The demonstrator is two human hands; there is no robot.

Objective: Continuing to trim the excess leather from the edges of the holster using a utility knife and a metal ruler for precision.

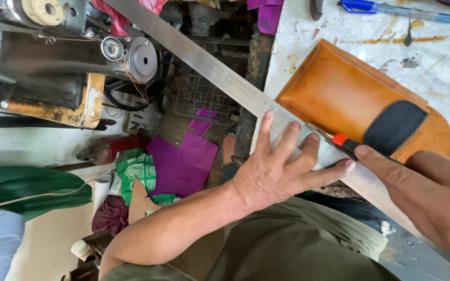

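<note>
On the stained white counter (444, 67), the left hand (277, 174) presses spread fingers flat on a steel ruler (225, 78) beside tan leather (334, 91), while the right hand (433, 195) grips a cutter knife (342, 141) against its edge

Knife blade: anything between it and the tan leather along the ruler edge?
Nothing visible. The right hand holds the utility knife against the steel ruler, blade tip already at the tan leather piece. The left hand presses the ruler on its other side.
</note>
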